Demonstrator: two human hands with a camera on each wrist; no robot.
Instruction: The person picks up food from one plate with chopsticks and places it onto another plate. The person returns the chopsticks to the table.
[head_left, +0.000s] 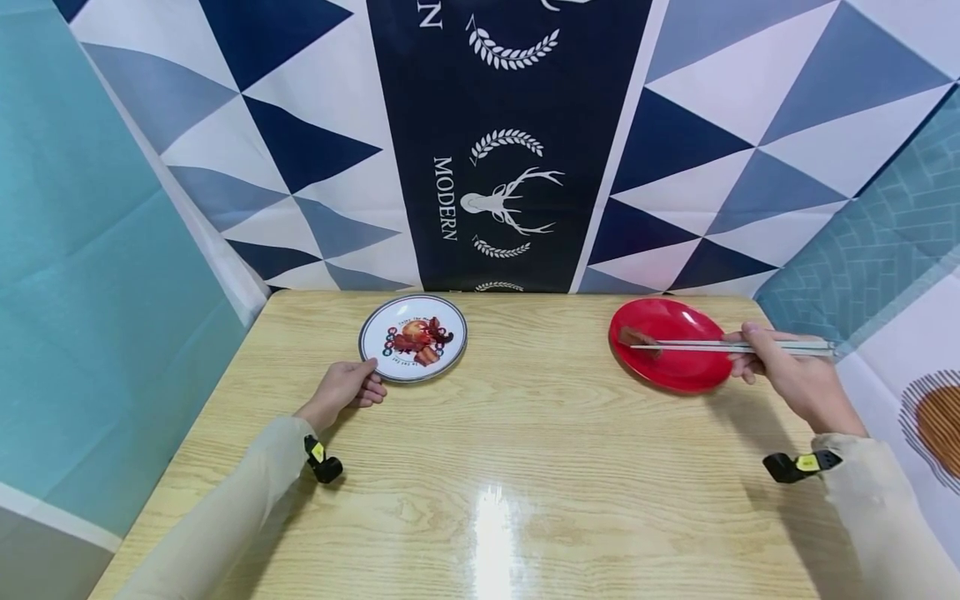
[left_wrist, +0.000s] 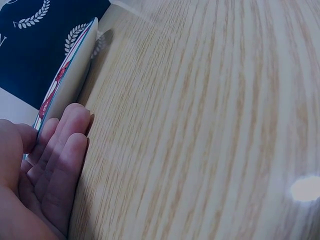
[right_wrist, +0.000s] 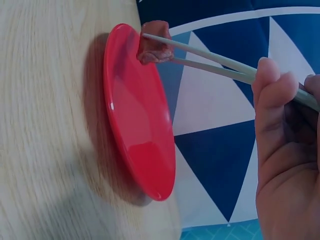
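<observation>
My left hand (head_left: pixel 347 393) pinches the near left rim of a white plate (head_left: pixel 381 332) with a dark edge, thumb on top and fingers beneath. Red and brown food shapes (head_left: pixel 422 340) and lettering fill the plate's middle. Seen from its side in the left wrist view, the white plate (left_wrist: pixel 75 75) stays close over the tabletop. My right hand (head_left: pixel 783 375) holds a pair of pale chopsticks (head_left: pixel 705 346), pointing left over a red plate (head_left: pixel 678 377). Between their tips is a reddish-brown piece of meat (right_wrist: pixel 154 42), held over the plate's left part.
Both plates are at the back of a light wood-grain table (head_left: pixel 480 450). Behind it hangs a patterned cloth (head_left: pixel 510 167) of triangles and a deer head. A teal panel (head_left: pixel 112 250) closes the left side. Small black wrist cameras (head_left: pixel 324 461) are strapped to both sleeves.
</observation>
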